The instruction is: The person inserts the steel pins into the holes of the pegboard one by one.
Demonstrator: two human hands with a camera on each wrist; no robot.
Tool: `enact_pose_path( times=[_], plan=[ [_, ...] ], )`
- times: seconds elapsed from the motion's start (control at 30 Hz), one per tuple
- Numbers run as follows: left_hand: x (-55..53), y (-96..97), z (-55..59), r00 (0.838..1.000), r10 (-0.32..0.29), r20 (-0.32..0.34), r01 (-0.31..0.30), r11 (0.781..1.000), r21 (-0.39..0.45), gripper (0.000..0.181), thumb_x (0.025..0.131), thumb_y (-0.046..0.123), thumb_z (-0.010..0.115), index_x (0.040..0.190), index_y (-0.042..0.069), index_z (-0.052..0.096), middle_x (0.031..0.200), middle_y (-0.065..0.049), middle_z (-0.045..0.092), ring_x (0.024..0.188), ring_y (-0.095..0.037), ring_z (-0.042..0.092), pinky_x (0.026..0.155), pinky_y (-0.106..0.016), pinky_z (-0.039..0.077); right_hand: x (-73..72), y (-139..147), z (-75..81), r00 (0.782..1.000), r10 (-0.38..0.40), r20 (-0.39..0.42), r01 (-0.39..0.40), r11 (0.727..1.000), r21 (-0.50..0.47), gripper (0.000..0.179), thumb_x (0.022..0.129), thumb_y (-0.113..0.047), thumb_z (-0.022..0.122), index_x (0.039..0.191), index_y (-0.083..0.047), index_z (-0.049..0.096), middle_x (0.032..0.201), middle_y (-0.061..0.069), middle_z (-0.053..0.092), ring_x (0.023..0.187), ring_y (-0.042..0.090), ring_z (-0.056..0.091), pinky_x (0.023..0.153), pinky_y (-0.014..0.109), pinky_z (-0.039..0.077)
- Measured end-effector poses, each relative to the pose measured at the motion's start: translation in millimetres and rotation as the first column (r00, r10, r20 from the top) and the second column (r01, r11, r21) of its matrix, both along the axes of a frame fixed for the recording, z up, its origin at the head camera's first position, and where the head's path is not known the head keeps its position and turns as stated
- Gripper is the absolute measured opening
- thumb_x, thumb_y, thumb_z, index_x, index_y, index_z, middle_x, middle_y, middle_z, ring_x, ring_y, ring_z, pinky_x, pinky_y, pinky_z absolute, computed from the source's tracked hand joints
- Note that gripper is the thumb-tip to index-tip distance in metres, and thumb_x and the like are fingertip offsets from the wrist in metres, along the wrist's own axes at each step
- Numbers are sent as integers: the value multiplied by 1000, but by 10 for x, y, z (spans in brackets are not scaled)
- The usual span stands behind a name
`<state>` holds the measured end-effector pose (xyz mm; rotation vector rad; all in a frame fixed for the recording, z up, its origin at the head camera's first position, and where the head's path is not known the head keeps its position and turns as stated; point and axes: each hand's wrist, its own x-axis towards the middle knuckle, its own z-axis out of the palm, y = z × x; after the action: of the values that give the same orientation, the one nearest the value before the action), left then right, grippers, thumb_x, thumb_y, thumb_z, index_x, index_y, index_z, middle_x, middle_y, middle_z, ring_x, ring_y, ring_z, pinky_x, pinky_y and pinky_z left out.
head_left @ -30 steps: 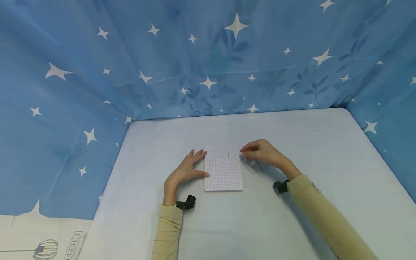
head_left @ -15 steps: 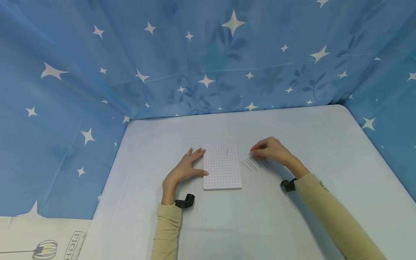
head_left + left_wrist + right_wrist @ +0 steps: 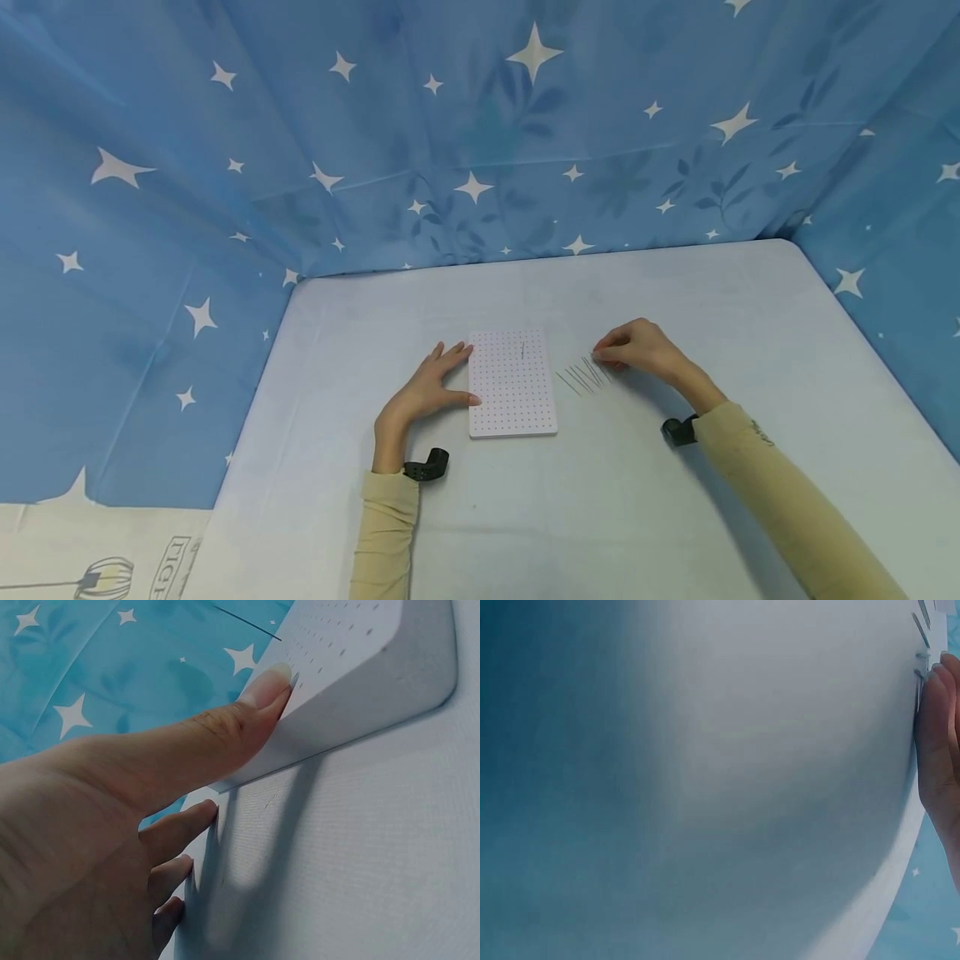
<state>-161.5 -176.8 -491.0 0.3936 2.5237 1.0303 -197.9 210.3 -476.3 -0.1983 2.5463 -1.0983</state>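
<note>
A white board (image 3: 513,392) dotted with rows of small holes lies on the table, with one thin dark pin (image 3: 522,351) standing in its upper part. My left hand (image 3: 427,392) has its fingers spread along the board's left side. Its thumb (image 3: 259,694) rests on the board's edge in the left wrist view. Right of the board lie several thin dark pins (image 3: 581,377), fanned out side by side. The fingertips of my right hand (image 3: 637,348) are together at the pins' right end; whether they pinch one is hidden.
The white-covered table (image 3: 525,517) extends around the board on all sides. A blue curtain with white stars (image 3: 487,150) hangs along the back and sides. Each wrist carries a black camera, such as the left wrist's camera (image 3: 429,465).
My right hand has moved right, away from the board and along the pins, uncovering more of them. My left hand stays at the board, and the head view has shifted slightly.
</note>
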Motion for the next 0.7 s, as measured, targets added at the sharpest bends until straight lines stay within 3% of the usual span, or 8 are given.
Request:
enact_pose_path(
  times=[0.43,0.7],
  plan=[
    [-3,-9,-6,1000,-4,-5,4,1000,-12,94,85,40,83,163,21,34,171,-2,23,161,-31,-2,125,-68,10,-19,50,29,1000,-18,-1,18,998,63,23,95,-15,72,103,6,78,86,10,74,72,16,66,65,29,59],
    [-7,-4,-14,1000,-4,-4,4,1000,-6,94,85,39,84,163,20,34,172,-2,23,161,-32,-2,125,-68,10,-30,29,9,1000,7,-15,-6,995,104,20,94,-12,72,97,6,79,72,6,71,65,16,62,60,27,52]
  ],
)
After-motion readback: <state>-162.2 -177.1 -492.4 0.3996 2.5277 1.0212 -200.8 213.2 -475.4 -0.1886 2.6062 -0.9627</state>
